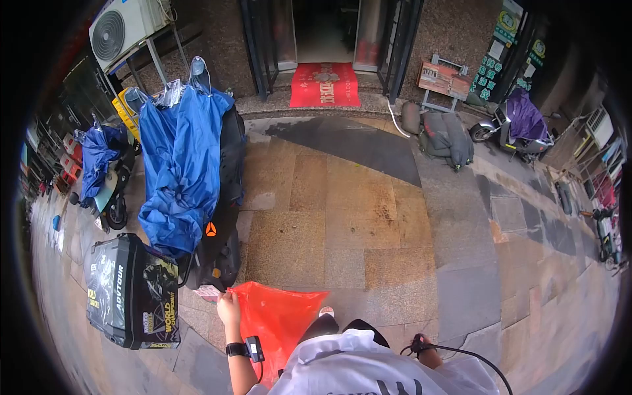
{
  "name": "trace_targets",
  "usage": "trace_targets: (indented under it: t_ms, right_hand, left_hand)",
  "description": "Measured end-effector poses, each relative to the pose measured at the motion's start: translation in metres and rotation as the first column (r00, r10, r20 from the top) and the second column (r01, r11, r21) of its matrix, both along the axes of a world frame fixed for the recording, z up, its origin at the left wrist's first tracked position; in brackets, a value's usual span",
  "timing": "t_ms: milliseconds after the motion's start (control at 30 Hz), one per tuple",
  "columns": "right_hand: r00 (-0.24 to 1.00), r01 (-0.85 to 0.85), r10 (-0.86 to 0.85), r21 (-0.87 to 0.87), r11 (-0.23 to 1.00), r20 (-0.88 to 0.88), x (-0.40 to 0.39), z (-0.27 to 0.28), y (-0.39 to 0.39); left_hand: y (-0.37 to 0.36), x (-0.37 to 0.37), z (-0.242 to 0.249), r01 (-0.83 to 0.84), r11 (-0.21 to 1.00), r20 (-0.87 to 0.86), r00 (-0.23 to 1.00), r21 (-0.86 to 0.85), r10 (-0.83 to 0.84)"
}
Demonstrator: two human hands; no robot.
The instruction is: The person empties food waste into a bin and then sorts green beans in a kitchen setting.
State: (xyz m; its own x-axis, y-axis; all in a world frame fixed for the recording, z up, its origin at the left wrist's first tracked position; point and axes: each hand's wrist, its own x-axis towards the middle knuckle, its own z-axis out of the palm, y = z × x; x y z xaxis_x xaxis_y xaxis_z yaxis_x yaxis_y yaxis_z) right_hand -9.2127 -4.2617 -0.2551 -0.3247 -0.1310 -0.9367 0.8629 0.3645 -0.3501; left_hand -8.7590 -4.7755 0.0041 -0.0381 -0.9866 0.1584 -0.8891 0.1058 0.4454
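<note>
My left hand (228, 308) is closed on the upper left corner of a red plastic bag (280, 319), which hangs spread out in front of my body. A black wristband with a small box (253, 349) is strapped on that forearm. Just beyond this hand is the rear end of a motorcycle partly under a blue cover (178, 164). My right hand (419, 342) is low at my right side, away from the bag. Black straps and a cable (480, 359) are around it, and its fingers are too small and dark to make out.
A black top case (135, 293) juts from the motorcycle at left. Ahead, a red mat (325, 85) lies before an open doorway. Dark grey sacks (444, 137) and a scooter with a purple cover (525, 117) stand at right. Stone paving (355, 217) spreads between them.
</note>
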Motion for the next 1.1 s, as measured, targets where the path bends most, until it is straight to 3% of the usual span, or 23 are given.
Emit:
trace_targets:
  t_ms: [100,133,167,233,367,467,500,533,567,600,633,667,733,900,1000,1067,1100]
  right_hand:
    - [0.965,0.263,-0.263,0.172,0.949,-0.024,-0.026,0.053,0.014]
    - [0.964,0.264,-0.258,-0.113,0.958,0.071,-0.036,0.024,0.037]
    - [0.962,0.27,-0.225,-0.391,0.88,0.157,-0.05,-0.005,0.048]
    - [0.942,0.332,-0.335,0.113,0.936,0.006,-0.066,0.042,-0.026]
    - [0.971,0.235,-0.239,0.149,0.961,0.013,-0.151,0.023,-0.185]
    - [0.998,0.058,-0.057,0.086,0.995,-0.016,-0.243,-0.006,-0.319]
    - [0.982,-0.156,0.163,0.075,0.985,-0.098,-0.281,-0.017,-0.365]
    - [0.757,-0.56,0.586,0.175,0.81,-0.288,-0.326,-0.032,-0.412]
    - [0.486,-0.717,0.773,0.319,0.619,-0.407,-0.367,-0.04,-0.465]
    - [0.534,-0.69,0.686,0.214,0.691,-0.494,-0.416,-0.049,-0.534]
    - [0.845,-0.444,0.316,-0.236,0.864,-0.431,-0.459,-0.048,-0.609]
    - [0.982,-0.045,-0.072,-0.593,0.804,-0.172,-0.499,-0.042,-0.677]
    - [0.836,-0.36,0.282,-0.083,0.929,-0.472,-0.521,0.095,-0.848]
    - [0.744,-0.555,0.285,-0.321,0.768,-0.605,-0.565,0.184,-1.101]
    - [0.719,-0.633,0.448,-0.234,0.738,-0.53,-0.582,0.17,-1.162]
    - [0.805,-0.544,0.44,-0.198,0.816,-0.399,-0.613,0.113,-1.162]
    - [0.839,-0.475,0.418,-0.094,0.875,-0.348,-0.621,0.081,-1.147]
  left_hand:
    - [-0.095,-0.084,0.009,0.109,0.994,0.021,0.994,-0.014,-0.109]
    - [-0.128,-0.111,0.005,0.15,0.988,0.013,0.989,-0.035,-0.15]
    - [-0.155,-0.139,0.011,0.161,0.987,0.023,0.987,-0.011,-0.16]
    - [-0.218,-0.192,0.009,0.208,0.978,0.009,0.978,-0.029,-0.208]
    - [-0.33,-0.276,0.013,0.187,0.981,0.048,0.982,-0.041,-0.185]
    - [-0.409,-0.319,0.021,0.11,0.993,0.154,0.983,-0.045,-0.102]
    - [-0.437,-0.331,0.02,0.07,0.997,0.175,0.983,-0.034,-0.063]
    - [-0.462,-0.341,0.023,0.032,0.999,0.202,0.979,-0.017,-0.028]
    - [-0.486,-0.354,0.029,-0.006,1.0,0.222,0.975,-0.002,0.007]
    - [-0.509,-0.368,0.033,-0.021,1.0,0.214,0.977,-0.009,0.022]
    - [-0.53,-0.379,0.038,-0.011,1.0,0.209,0.978,-0.005,0.012]
    - [-0.55,-0.39,0.046,-0.002,1.0,0.2,0.98,0.0,0.002]
    - [-0.591,-0.41,0.045,-0.011,1.0,0.182,0.983,0.001,0.01]
    - [-0.7,-0.472,0.01,-0.051,0.999,0.272,0.961,-0.013,0.052]
    - [-0.791,-0.521,-0.003,-0.086,0.996,0.294,0.952,-0.001,0.083]
    - [-0.866,-0.565,-0.005,-0.085,0.996,0.304,0.949,0.0,0.081]
    - [-0.903,-0.582,-0.008,-0.061,0.998,0.293,0.954,-0.036,0.069]
